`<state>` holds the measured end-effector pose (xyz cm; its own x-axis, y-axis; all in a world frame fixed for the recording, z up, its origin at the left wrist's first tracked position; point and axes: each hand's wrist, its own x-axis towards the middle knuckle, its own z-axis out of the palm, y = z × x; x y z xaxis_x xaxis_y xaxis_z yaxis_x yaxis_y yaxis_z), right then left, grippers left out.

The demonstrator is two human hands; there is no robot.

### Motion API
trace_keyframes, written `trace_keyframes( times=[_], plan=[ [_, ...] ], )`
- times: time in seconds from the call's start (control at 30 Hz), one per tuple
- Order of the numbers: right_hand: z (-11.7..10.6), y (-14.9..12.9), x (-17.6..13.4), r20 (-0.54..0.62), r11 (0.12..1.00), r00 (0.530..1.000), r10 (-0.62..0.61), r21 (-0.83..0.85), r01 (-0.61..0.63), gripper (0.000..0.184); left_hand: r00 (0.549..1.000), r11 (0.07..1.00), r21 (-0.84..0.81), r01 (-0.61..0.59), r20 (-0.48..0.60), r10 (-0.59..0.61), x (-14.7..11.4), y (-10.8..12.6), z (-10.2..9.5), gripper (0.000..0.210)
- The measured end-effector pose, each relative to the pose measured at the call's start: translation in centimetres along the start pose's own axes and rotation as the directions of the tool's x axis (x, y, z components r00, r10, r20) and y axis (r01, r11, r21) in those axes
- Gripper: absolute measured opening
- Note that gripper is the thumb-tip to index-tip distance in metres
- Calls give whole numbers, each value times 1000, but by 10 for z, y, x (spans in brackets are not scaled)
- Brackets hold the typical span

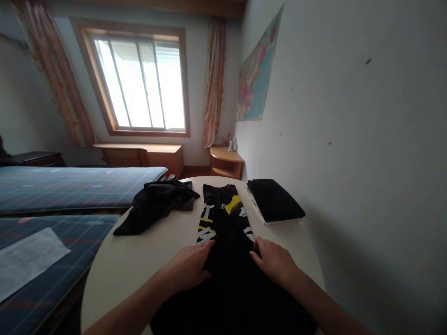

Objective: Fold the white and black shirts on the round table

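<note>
A long black garment [226, 223] with white letters and yellow patches lies on the round pale table [115, 274], running from my body toward the far edge. Whether it is a top or trousers, I cannot tell. My left hand [190, 266] grips its left edge, just below the white print. On the opposite edge, my right hand [275, 263] has its fingers closed at the cloth, level with the left hand. The near part of the garment is too dark to make out its folds.
Crumpled black cloth [157, 202] lies at the table's far left, and a neat black folded bundle [275, 200] at the far right by the wall [377, 186]. A plaid mattress [87, 242] with a paper sheet [31, 260] stands left. A corner shelf [226, 160] is beyond.
</note>
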<state>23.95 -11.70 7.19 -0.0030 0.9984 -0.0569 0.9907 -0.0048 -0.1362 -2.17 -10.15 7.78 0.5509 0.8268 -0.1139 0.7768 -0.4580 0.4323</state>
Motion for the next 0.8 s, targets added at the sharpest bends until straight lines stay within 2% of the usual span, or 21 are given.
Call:
trace_keyframes(
  times=[0.1, 0.2, 0.23, 0.27, 0.33, 0.4, 0.43, 0.47, 0.53, 0.57, 0.6, 0.63, 0.7, 0.8],
  plan=[
    [3, 1, -2, -27, 998, 999, -33, 50, 34, 13, 999, 1000, -24, -11, -30, 10, -3, -3, 2, 76],
    [4, -6, -3, -70, 980, 992, -103, 165, 113, 12, 990, 991, -125, -40, -138, 23, -2, 1, 0, 69],
    [4, -10, -3, -78, 968, 990, -121, 210, 135, 14, 990, 982, -182, -46, -139, 21, -2, 4, -2, 68],
    [5, -13, -4, -83, 955, 987, -138, 253, 155, 17, 995, 964, -264, -44, -98, 19, -1, 7, -5, 67],
    [5, -20, -4, -99, 921, 974, -205, 317, 226, 31, 994, 880, -475, -2, 97, 54, 2, 12, -10, 63],
    [5, -25, -5, -111, 878, 937, -332, 327, 350, 51, 953, 778, -624, 76, 275, 128, 9, 11, -13, 55],
    [5, -26, -5, -110, 858, 913, -394, 314, 407, 56, 947, 751, -654, 92, 291, 138, 14, 8, -13, 50],
    [5, -27, -5, -99, 843, 892, -441, 295, 450, 57, 959, 753, -653, 75, 255, 125, 20, 3, -11, 46],
    [4, -30, -6, -59, 827, 865, -498, 266, 495, 54, 1000, 817, -577, -5, -1, 5, 34, -12, -5, 38],
    [3, -31, -7, -44, 819, 854, -518, 261, 510, 52, 986, 866, -497, -54, -163, -32, 40, -20, -1, 33],
    [2, -33, -8, -35, 805, 839, -543, 261, 532, 51, 954, 908, -411, -85, -296, -45, 45, -28, 4, 30],
    [2, -35, -9, -33, 783, 817, -575, 265, 562, 49, 924, 937, -336, -92, -381, -46, 49, -37, 9, 29],
    [1, -40, -13, -47, 723, 759, -649, 274, 635, 43, 898, 968, -230, -103, -440, -9, 55, -52, 17, 29],
    [4, -48, -17, -52, 602, 642, -765, 293, 743, 28, 910, 976, -155, -153, -407, 78, 58, -66, 26, 31]
  ],
)
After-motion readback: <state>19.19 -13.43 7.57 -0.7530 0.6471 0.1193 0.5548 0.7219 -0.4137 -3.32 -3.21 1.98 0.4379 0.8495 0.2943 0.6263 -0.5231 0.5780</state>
